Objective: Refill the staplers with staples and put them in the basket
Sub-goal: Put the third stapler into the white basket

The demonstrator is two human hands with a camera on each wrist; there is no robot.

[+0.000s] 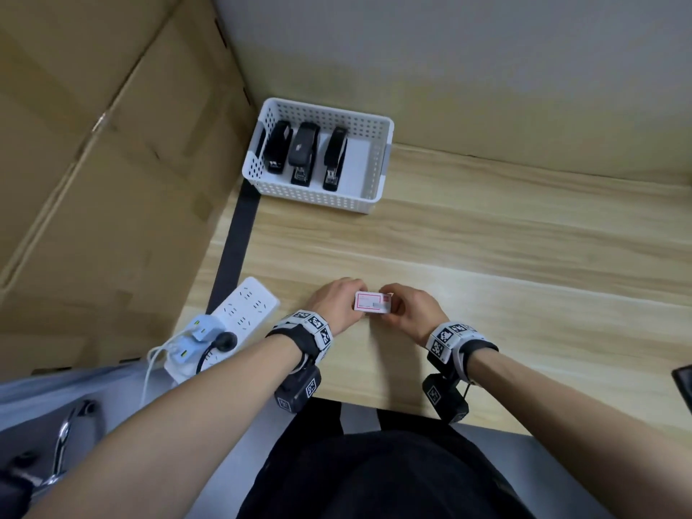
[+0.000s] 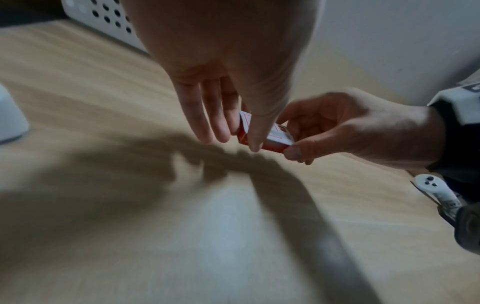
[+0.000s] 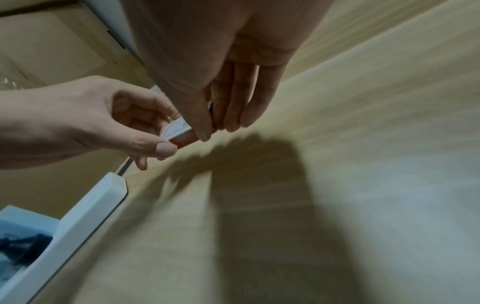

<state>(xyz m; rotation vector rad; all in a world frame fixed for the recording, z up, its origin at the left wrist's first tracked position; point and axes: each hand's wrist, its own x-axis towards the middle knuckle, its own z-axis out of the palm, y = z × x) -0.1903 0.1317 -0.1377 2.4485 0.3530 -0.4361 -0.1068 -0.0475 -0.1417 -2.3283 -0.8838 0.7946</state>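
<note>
A small red-and-white staple box (image 1: 372,303) is held just above the wooden table near its front edge. My left hand (image 1: 339,302) pinches its left end and my right hand (image 1: 406,308) pinches its right end. The left wrist view shows the staple box (image 2: 279,136) between my left thumb and fingers, with the right hand (image 2: 337,131) gripping the other end. From the right wrist the staple box (image 3: 179,131) is seen the same way. Three black staplers (image 1: 304,153) lie side by side in the white perforated basket (image 1: 369,198) at the back left.
A white power strip (image 1: 239,312) with plugs and cables lies at the table's left front edge. Cardboard panels (image 1: 93,162) stand along the left side. A dark object (image 1: 683,383) pokes in at the right edge. The wooden table (image 1: 524,256) stretches to the right.
</note>
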